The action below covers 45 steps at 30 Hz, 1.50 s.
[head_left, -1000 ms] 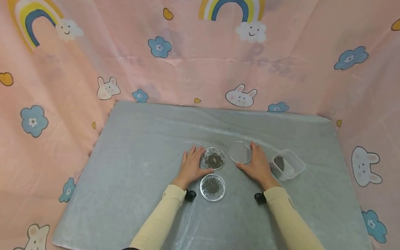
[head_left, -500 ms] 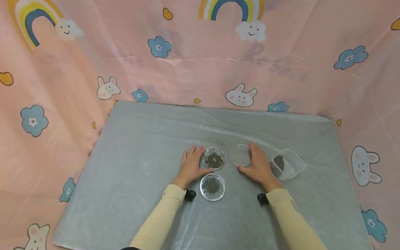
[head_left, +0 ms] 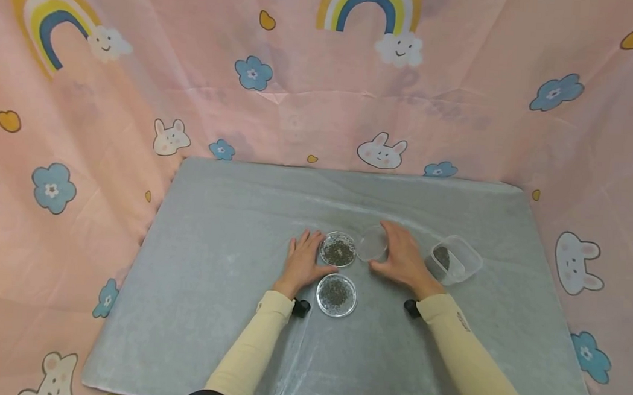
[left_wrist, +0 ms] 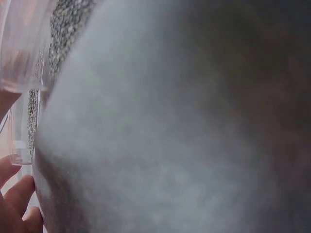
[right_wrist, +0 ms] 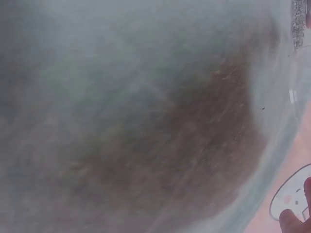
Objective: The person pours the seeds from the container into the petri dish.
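Observation:
My left hand (head_left: 302, 268) holds a clear petri dish (head_left: 338, 249) of dark grey granules, thumb at its near edge and index finger at its far left side. Just in front of it sits a second granule-filled petri dish (head_left: 336, 295). In the left wrist view, granules (left_wrist: 70, 31) show in the nearer dish, and the held dish (left_wrist: 32, 116) stands between thumb and fingers. My right hand (head_left: 402, 257) grips an empty clear round dish or lid (head_left: 371, 243) by its right side, close to the held dish. Its clear edge (right_wrist: 292, 97) shows in the right wrist view.
A translucent plastic tub (head_left: 467, 261) stands right of my right hand, with dark granules (head_left: 441, 256) and a whitish piece inside. Grey cloth covers the table (head_left: 225, 264). A pink printed curtain (head_left: 300, 112) hangs behind and at both sides.
My right hand has moved left with the empty clear dish or lid, bringing it up close to the held petri dish. My left hand and both granule dishes have stayed put.

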Available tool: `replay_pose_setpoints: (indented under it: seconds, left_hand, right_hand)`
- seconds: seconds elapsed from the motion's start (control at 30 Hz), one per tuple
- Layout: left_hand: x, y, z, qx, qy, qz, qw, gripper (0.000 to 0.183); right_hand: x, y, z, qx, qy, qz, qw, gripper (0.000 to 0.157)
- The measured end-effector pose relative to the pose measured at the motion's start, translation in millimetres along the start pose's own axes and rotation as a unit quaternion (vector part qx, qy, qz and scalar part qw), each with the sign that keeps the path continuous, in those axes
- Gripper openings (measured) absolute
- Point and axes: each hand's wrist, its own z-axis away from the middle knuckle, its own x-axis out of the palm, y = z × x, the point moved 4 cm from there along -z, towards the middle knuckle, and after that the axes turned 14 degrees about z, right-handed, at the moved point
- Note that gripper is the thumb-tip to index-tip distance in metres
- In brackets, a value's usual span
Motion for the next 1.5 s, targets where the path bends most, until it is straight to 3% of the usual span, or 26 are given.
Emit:
replay_pose_setpoints:
  seconds: [0.17,0.57,1.0,1.37,1.5]
  left_hand:
    - [-1.6,-0.4,0.0,-0.002,0.001,-0.004,1.0000,0.089]
    - [-2.0,-1.5,0.1,0.005,0.004,-0.004,1.0000,0.088]
    - [-2.7,-2.8,0.5,0.002,0.001,-0.010,0.9999,0.088]
    - [-1.6,-3.0,-1.2,0.007,0.006,-0.012,0.9999,0.088]
    - [-1.4,-3.3,-1.1,0.007,0.006,-0.009,0.9999,0.089]
  right_hand:
    - [-2.6,-10.0,-9.9,-0.005,-0.013,-0.017,1.000,0.098]
    - [5.5,-33.9,-32.0,-0.048,0.003,-0.063,0.997,0.097]
    - [24.5,-50.2,-40.5,-0.032,-0.047,-0.019,0.998,0.091]
    - [37.2,-58.6,-41.6,-0.030,-0.053,0.019,0.998,0.087]
    - [38.8,-58.7,-40.2,-0.029,-0.061,0.012,0.998,0.079]
